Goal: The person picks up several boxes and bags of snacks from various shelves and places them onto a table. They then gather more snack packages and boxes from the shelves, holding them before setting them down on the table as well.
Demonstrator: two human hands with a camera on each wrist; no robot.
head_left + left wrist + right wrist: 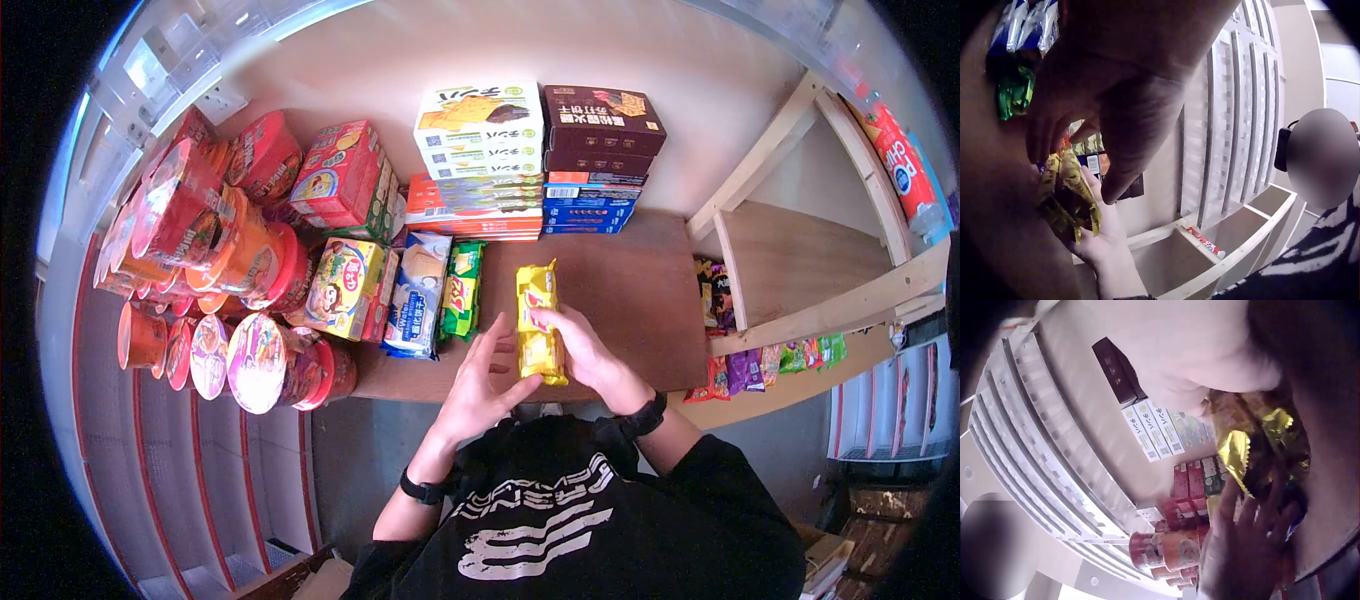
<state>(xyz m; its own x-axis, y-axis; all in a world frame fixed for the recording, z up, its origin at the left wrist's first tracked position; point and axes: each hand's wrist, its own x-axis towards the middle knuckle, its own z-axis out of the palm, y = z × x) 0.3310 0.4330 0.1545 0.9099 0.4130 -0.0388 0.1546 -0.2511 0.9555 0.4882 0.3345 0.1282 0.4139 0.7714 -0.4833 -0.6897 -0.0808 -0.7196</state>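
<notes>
A yellow packet (540, 345) is held above the brown table (640, 300), its long side pointing away from the body. The right hand (598, 358) grips its right side, thumb across the top face. On the other side is the left hand (475, 395), fingers spread and thumb near the packet's lower end; contact there is unclear. The left wrist view shows the packet's crimped yellow ends (1069, 194) beyond the left hand (1132, 100). In the right wrist view the packet (1260, 437) lies under the right hand (1210, 350), with the left hand (1241, 556) beside it.
Green packets (462, 290), blue-white packets (417, 295) and a yellow box (345, 285) lie left of the hands. Stacked noodle cups (265, 360) crowd the far left. White boxes (478, 125) and dark boxes (603, 125) stand behind; a wooden frame (735, 270) is at right.
</notes>
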